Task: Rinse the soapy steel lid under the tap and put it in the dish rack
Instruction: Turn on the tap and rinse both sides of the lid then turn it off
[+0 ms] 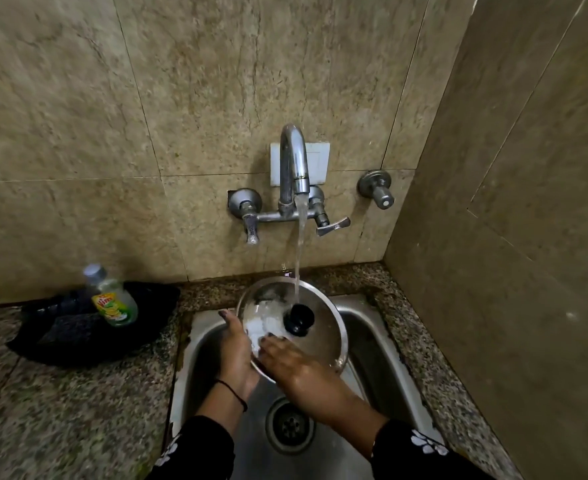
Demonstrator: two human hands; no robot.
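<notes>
Person's two forearms visible, both w/ black sleeves pushed back short of the wrists. Left sleeve (199,448) has white floral/paw-like print near the cuff; right sleeve (420,452) same, w/ a clearer white petal motif. Thin black thread band (232,393) round left wrist. Fingernails (224,313) painted dark. Hands bare, wet-looking.

Light was dim and warm; glare streaked the tap (294,164), tiles smeared with blur, and edges bowed from wide-angle distortion.
</notes>
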